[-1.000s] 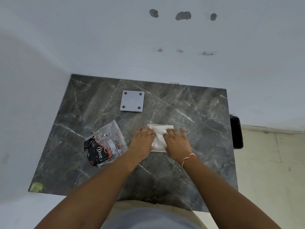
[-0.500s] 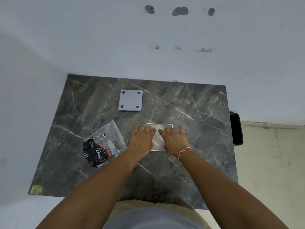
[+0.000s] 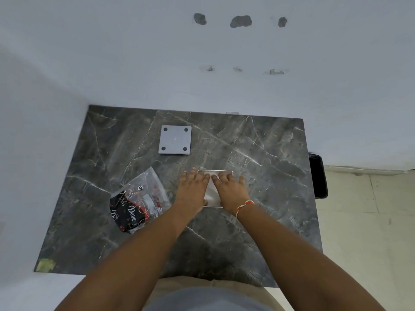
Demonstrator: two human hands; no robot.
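A flat white rectangular piece [image 3: 213,194] lies on the dark marble table [image 3: 258,198] near its middle. My left hand [image 3: 192,191] presses flat on its left side with the fingers stretched forward. My right hand [image 3: 231,190] lies flat on its right side, fingers straight, a red and white thread around the wrist. Only a strip of the white piece shows between the hands, plus its far edge.
A grey square plate [image 3: 175,140] with a dark dot in each corner lies further back. A clear plastic bag [image 3: 137,200] holding a black "Dove" wrapper sits to the left. A black object [image 3: 317,176] stands off the table's right edge. White walls close the back and left.
Both hands have slid forward over the white piece and come closer together, covering more of it. The rest of the table is unchanged.
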